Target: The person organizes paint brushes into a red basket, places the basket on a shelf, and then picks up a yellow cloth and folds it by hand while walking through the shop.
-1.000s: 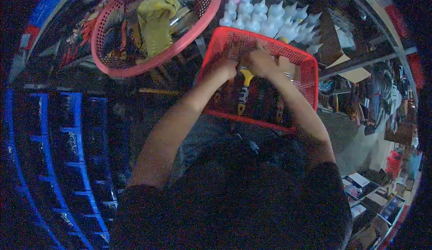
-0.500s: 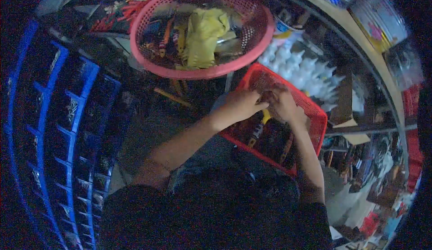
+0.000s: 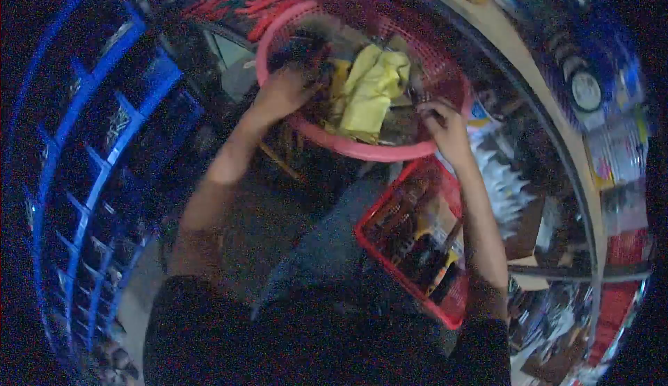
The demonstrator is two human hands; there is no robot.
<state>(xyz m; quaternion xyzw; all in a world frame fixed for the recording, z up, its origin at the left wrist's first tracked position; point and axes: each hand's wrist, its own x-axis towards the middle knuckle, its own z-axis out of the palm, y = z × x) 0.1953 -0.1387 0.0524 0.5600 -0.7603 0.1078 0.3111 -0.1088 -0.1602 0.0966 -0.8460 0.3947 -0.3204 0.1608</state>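
A round pink plastic basket [image 3: 379,152] stands in front of me, with a crumpled yellow cloth-like thing [image 3: 376,90] lying in its middle. My left hand [image 3: 285,92] reaches over the basket's left rim; its fingers are blurred against dark contents. At the right side of the basket, my right hand [image 3: 447,127] is inside the rim with its fingers curled together. What they hold, if anything, is too dim to name. Below my right hand, a red rectangular basket [image 3: 393,278] holds several tools with yellow and black parts.
Blue shelf bins [image 3: 104,156] with small parts stand along the left. Spiky whitish things [image 3: 508,188] lie to the right of the baskets. Red-handled items [image 3: 268,3] are piled behind the pink basket. A curved bench edge [image 3: 557,135] runs along the right.
Both hands have left the red basket and moved up to the pink one, the left to its left side, the right to its right. The view has shifted, so the baskets appear lower.
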